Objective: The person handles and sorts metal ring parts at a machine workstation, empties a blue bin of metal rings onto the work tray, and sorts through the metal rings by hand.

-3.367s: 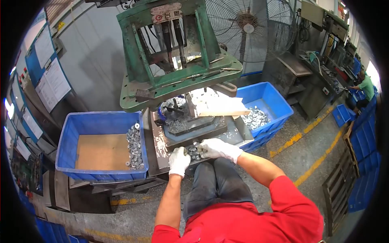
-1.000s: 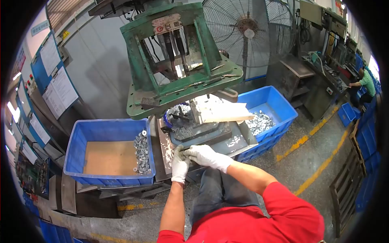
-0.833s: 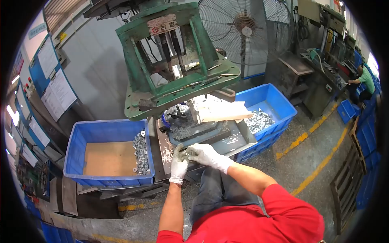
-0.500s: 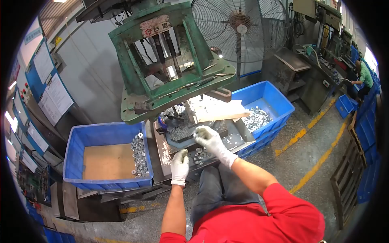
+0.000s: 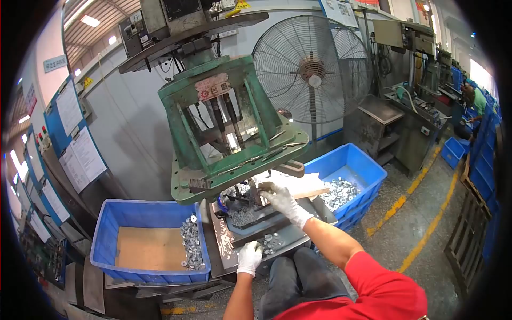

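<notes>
My right hand (image 5: 282, 201), in a white glove, reaches under the green machine head (image 5: 234, 149) to the metal fixture on the machine bed (image 5: 242, 229). Its fingers are drawn together, and what they hold, if anything, is too small to make out. My left hand (image 5: 249, 258), also gloved, is closed at the front edge of the bed. Beside it lies a small pile of round metal parts (image 5: 273, 242); I cannot tell whether one is in its fingers. Metal shavings cover the area around the fixture.
A blue bin (image 5: 152, 275) stands at left with metal parts along its right side. Another blue bin (image 5: 368, 186) at right holds more parts. A cardboard piece (image 5: 306, 188) lies beside the fixture. Behind are a large fan (image 5: 312, 69) and, far right, a person (image 5: 476, 104).
My right hand has moved forward from the front of the bed to the fixture. My left hand has come to the small pile of parts. The view has tilted upward.
</notes>
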`<state>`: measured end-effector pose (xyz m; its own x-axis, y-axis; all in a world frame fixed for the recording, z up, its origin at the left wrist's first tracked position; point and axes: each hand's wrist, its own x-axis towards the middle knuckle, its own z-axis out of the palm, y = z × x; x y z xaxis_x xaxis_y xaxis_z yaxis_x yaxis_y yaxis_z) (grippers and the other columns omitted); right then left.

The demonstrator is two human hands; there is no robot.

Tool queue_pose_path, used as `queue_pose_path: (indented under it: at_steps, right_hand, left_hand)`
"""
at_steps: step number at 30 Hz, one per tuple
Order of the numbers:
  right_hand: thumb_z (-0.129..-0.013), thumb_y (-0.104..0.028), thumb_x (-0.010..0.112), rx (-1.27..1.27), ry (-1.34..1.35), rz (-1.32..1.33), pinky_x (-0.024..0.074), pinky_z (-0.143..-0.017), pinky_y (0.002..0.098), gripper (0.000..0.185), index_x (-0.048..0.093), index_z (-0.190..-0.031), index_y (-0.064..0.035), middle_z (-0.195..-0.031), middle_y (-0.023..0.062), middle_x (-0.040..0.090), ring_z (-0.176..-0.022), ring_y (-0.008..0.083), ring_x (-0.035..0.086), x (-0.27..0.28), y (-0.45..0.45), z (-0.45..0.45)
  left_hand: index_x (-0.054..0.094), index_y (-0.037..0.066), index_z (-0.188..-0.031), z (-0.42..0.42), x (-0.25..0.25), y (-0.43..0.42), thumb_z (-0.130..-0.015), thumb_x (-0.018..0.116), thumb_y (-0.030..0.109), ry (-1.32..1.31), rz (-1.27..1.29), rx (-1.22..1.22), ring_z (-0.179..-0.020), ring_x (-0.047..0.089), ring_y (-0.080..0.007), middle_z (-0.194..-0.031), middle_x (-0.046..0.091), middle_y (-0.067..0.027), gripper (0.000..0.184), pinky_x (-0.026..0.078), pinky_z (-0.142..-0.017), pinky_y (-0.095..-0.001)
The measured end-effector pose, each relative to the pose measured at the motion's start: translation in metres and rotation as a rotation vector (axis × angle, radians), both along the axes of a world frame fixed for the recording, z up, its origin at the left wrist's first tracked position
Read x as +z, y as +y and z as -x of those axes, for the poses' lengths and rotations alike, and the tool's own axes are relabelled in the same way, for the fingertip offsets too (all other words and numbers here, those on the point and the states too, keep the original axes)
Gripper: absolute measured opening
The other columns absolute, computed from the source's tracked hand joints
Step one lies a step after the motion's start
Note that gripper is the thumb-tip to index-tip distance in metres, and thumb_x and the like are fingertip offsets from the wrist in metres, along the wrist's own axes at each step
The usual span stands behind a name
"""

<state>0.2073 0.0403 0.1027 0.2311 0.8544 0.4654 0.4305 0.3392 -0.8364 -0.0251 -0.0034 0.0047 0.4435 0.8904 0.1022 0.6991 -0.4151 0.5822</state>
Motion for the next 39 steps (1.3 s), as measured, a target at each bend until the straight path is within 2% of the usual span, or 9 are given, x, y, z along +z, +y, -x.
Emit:
queue_pose_path:
  at_steps: [7,9,11,14,15,19,25,36,39]
  right_hand:
    - [-0.091,-0.03,0.065,-0.045,0.016,0.201,0.0527,-0.09,0.0395,0.035,0.069,-0.117,-0.0076,-0.102,0.0142,0.074,-0.096,0.0261,0.071,0.03,0.028,-0.003]
    - [-0.09,-0.031,0.065,-0.219,-0.241,0.494,0.0524,-0.089,0.0384,0.033,0.069,-0.116,-0.0115,-0.101,0.0136,0.073,-0.091,0.0263,0.07,0.046,0.031,-0.004]
    - [-0.092,-0.032,0.064,-0.261,-0.22,0.281,0.0532,-0.084,0.0384,0.03,0.069,-0.115,-0.0143,-0.1,0.0126,0.073,-0.086,0.0269,0.069,-0.024,0.073,-0.021]
    - [-0.094,-0.029,0.063,-0.31,-0.377,0.012,0.0546,-0.077,0.0369,0.028,0.069,-0.111,-0.0078,-0.097,0.0123,0.074,-0.083,0.0261,0.07,-0.051,0.031,-0.017]
    - [-0.094,-0.028,0.063,-0.163,0.093,0.031,0.0547,-0.077,0.0364,0.028,0.07,-0.11,-0.0059,-0.096,0.0128,0.074,-0.083,0.0265,0.07,-0.007,-0.008,-0.002]
    - [-0.091,-0.027,0.065,0.491,-0.515,0.267,0.0549,-0.079,0.0385,0.026,0.071,-0.107,-0.0074,-0.093,0.0151,0.073,-0.085,0.0305,0.07,-0.039,-0.058,-0.004]
    - [-0.091,-0.028,0.063,0.565,-0.724,0.377,0.0543,-0.079,0.0448,0.026,0.071,-0.11,-0.0116,-0.097,0.0166,0.072,-0.09,0.0382,0.069,-0.065,-0.076,0.026]
    - [-0.085,-0.032,0.066,0.704,-0.843,0.478,0.0536,-0.074,0.0444,0.029,0.072,-0.095,-0.0061,-0.085,0.0181,0.07,-0.079,0.0371,0.068,-0.056,-0.062,0.008]
    - [-0.088,-0.03,0.071,0.591,-0.399,0.32,0.0545,-0.074,0.0413,0.026,0.071,-0.098,-0.0059,-0.082,0.0139,0.071,-0.075,0.0305,0.069,-0.053,-0.062,-0.002]
  left_hand:
    - [0.065,0.005,-0.091,0.003,-0.023,0.009,-0.092,0.059,0.024,0.008,-0.098,0.008,-0.093,0.065,-0.0413,-0.094,0.069,-0.0214,0.02,0.051,-0.083,-0.0514]
    - [0.064,0.005,-0.091,0.005,-0.027,0.012,-0.092,0.058,0.025,0.052,-0.106,-0.001,-0.093,0.065,-0.0417,-0.094,0.068,-0.0215,0.021,0.051,-0.083,-0.0519]
    - [0.063,0.005,-0.092,0.007,-0.023,0.014,-0.093,0.056,0.026,0.063,-0.017,0.004,-0.094,0.063,-0.0439,-0.095,0.067,-0.0223,0.023,0.05,-0.085,-0.0526]
    - [0.064,-0.002,-0.093,0.008,-0.007,0.012,-0.09,0.056,0.026,-0.039,0.069,0.059,-0.089,0.065,-0.0435,-0.094,0.068,-0.0249,0.03,0.05,-0.078,-0.0487]
    - [0.066,0.0,-0.094,0.015,-0.029,0.021,-0.091,0.057,0.022,-0.116,0.093,0.037,-0.076,0.068,-0.0306,-0.087,0.07,-0.0189,0.025,0.052,-0.068,-0.0417]
    - [0.068,0.006,-0.097,0.017,-0.026,0.025,-0.097,0.055,0.017,-0.415,0.488,0.128,-0.063,0.061,-0.0102,-0.08,0.068,-0.0026,0.018,0.049,-0.057,-0.0285]
    - [0.065,0.007,-0.099,0.017,-0.021,0.019,-0.1,0.054,0.018,-0.539,0.546,0.205,-0.064,0.059,-0.0096,-0.083,0.066,-0.001,0.016,0.047,-0.057,-0.0261]
    - [0.066,0.007,-0.097,0.017,-0.009,0.014,-0.101,0.055,0.021,-0.67,0.634,0.211,-0.063,0.055,-0.0072,-0.08,0.064,0.0009,0.018,0.044,-0.055,-0.0233]
    - [0.065,0.008,-0.1,0.017,-0.009,0.016,-0.101,0.056,0.021,-0.662,0.657,0.204,-0.063,0.057,-0.0085,-0.082,0.066,-0.0004,0.017,0.045,-0.056,-0.0236]
